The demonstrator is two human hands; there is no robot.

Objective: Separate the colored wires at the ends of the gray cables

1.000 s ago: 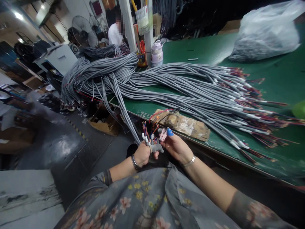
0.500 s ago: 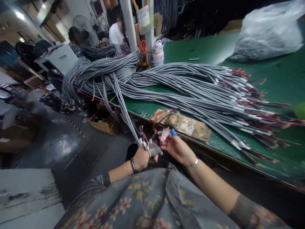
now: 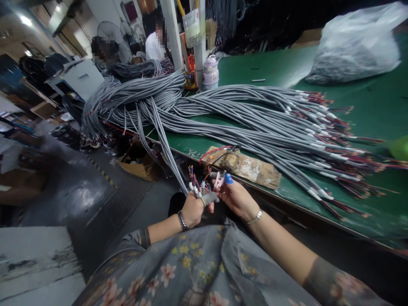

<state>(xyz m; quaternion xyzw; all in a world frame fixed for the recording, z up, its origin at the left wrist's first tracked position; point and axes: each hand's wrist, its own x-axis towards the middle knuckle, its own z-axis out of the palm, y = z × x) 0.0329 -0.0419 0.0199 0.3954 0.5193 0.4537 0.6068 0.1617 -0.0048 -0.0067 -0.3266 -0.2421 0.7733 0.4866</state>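
Note:
My left hand (image 3: 191, 209) is closed around the ends of a few grey cables (image 3: 195, 187), whose coloured inner wires stick up from the fist; a grey cot covers one finger. My right hand (image 3: 236, 197), with a blue cot on one fingertip, pinches a small pink tool (image 3: 219, 179) right at those wire tips. The held cables run up and left to the big heap of grey cables (image 3: 242, 114) on the green table (image 3: 366, 102).
A worn brown block (image 3: 245, 165) lies at the table edge just beyond my hands. A clear plastic bag (image 3: 357, 42) sits at the far right, a pink jar (image 3: 210, 70) by a white post. A cardboard box (image 3: 137, 163) stands on the floor. Two people are at the back left.
My hands have barely shifted; the right hand's pink tool moved slightly against the wire tips. A second person has come into sight at the back left.

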